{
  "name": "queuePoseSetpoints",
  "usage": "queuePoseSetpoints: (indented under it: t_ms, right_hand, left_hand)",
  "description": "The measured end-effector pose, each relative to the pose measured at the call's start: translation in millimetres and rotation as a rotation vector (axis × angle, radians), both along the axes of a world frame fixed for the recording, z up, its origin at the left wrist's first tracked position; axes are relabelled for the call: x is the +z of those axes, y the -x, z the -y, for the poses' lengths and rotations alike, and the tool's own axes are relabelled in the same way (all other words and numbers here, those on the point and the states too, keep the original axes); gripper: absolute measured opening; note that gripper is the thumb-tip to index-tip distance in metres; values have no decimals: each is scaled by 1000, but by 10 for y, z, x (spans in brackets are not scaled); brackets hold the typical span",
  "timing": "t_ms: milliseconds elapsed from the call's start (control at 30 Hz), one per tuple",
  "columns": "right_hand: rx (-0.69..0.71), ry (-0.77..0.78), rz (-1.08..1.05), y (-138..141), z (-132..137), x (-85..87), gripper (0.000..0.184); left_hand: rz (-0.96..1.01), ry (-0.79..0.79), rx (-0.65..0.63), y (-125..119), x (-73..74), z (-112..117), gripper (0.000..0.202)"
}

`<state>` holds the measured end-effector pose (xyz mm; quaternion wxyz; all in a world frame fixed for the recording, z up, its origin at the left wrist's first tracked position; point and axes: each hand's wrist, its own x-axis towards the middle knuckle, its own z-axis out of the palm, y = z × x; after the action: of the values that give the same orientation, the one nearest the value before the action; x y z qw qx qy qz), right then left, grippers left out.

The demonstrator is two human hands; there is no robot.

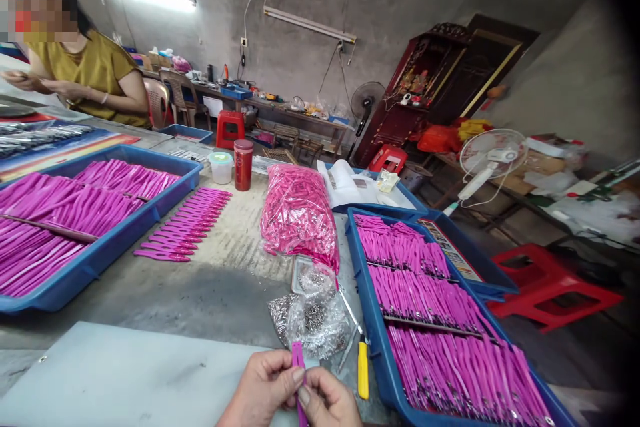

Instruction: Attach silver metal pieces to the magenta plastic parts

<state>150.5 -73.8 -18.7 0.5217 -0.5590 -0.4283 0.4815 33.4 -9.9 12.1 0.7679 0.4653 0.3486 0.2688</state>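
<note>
Both hands, left hand (263, 390) and right hand (327, 403), pinch one pink clip (299, 363) in a narrow grip, just before the clear bag of metal bits (313, 320). Right of that bag, a blue tray (373, 320) holds rows of pink clips.

No text, label, brand, number or sign is being shown clearly enough to be read. Printed matter is being carried by the open booklet (345, 183) on the worktop (225, 267), but its lines are being blurred past reading. A strip of coloured print is being shown on the card (450, 247) lying in the far blue tray (493, 277); its marks are too small to be made out. The red canister (243, 165) and the small tub (221, 167) are being seen without any legible label.
</note>
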Motion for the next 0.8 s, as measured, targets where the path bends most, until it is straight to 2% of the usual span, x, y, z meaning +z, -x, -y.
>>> queuePoseSetpoints:
  t_ms: [200,600,800]
  right_hand:
    - [38,2,-5,-23,-47,85,44]
    - [-1,47,-94,27,-165,353,33]
    - [19,86,-107,17,-195,391,31]
  left_hand:
    - [-38,-8,-16,-4,69,-58,50]
    - [-48,43,37,-29,194,-124,45]
    - [-43,53,45,-36,200,-145,44]
